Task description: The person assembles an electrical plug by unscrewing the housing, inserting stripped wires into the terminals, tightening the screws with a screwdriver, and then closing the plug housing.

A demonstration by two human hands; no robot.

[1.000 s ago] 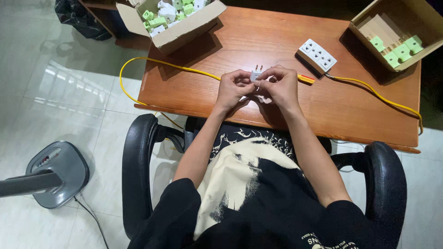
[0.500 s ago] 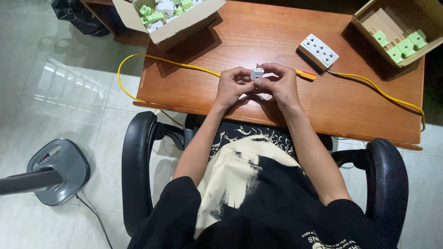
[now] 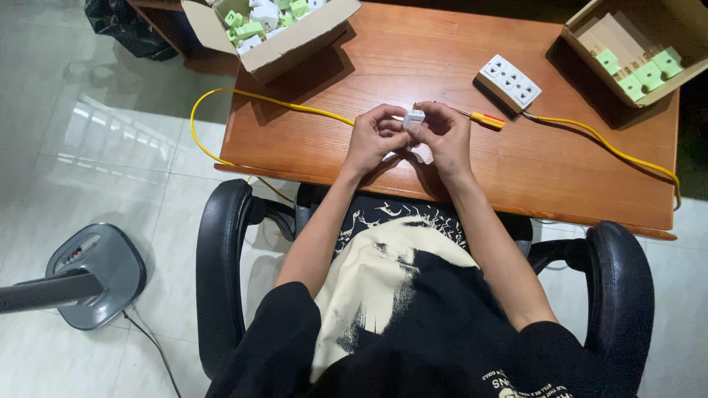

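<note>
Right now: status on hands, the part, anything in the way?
Left hand and right hand both pinch small white plug part above wooden desk. Yellow-handled screwdriver lies just beyond right hand. Nothing obstructing.

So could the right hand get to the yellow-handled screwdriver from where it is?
Probably yes. The screwdriver lies on the table just beside the right hand with nothing between them, but both hands are holding the small white plug, so the left hand would have to keep it.
</note>
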